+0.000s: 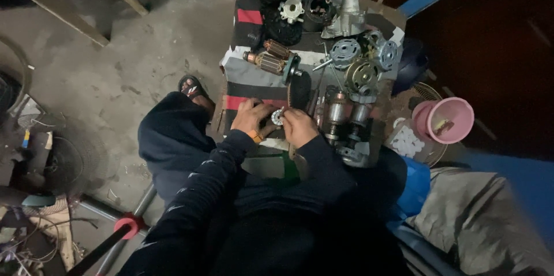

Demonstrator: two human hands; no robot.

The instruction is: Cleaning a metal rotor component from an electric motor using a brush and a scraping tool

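1. Your two hands meet at the near edge of the desk point(254, 74), over its striped cloth. Between them sits a small round metal part point(277, 117) (a bearing or toothed ring, too small to tell).
2. Your left hand point(252, 117) curls around the part from its left, fingers closed on it. Your right hand point(299, 127) presses in from the part's right, fingers bent and also closed on it. So both hands hold the part.
3. Judging from this grip, you are fitting or working the part by hand, and the step looks mid-way, not finished.
4. The next move calls for a steady hold from your left hand while your right turns or presses; keep the part square, since it could slip onto the cloth.
5. Beyond the part lies a copper-wound armature point(266, 61). Right of the part stand more motor rotors point(337, 111). Further right of the part sits a pink bowl point(447, 119).
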